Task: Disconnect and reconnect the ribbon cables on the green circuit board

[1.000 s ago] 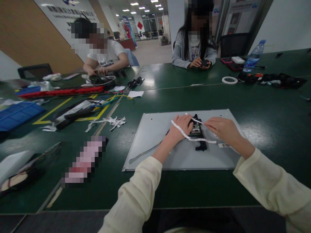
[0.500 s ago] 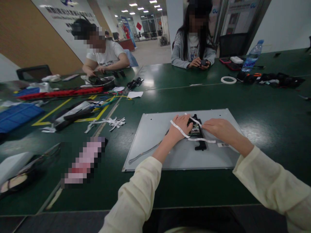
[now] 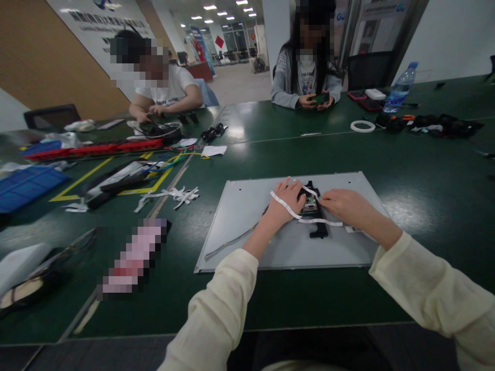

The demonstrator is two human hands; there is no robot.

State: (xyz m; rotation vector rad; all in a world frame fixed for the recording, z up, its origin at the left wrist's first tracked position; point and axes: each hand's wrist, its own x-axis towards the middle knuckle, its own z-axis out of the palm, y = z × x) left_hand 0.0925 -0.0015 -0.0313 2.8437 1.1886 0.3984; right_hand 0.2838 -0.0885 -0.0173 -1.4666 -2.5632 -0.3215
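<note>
On a light grey board (image 3: 240, 226) lies a black bracket (image 3: 319, 229) with a green circuit board (image 3: 310, 204) in it. My left hand (image 3: 286, 200) lies over the bracket's left side, its thumb by the circuit board and its fingers curled toward the far edge, gripping it. A strip of white tape (image 3: 285, 205) crosses the back of that hand. At the bracket's right edge, my right hand (image 3: 343, 205) pinches the end of a second white strip (image 3: 310, 191) running from the left fingers. Another strip (image 3: 325, 222) spans the bracket's near part. A grey cable (image 3: 230, 243) trails left.
Loose white strips (image 3: 181, 196) and a pixelated pink object (image 3: 135, 260) lie left of the board. Beyond are a blue basket (image 3: 33, 185), a tape roll (image 3: 362, 126) and a bottle (image 3: 401, 88). Two people sit across the green table (image 3: 263, 152).
The right fingers have shifted slightly down and left with the strip's end, against the bracket's edge. The left hand stays put. Across the table, one person's held dark object has turned.
</note>
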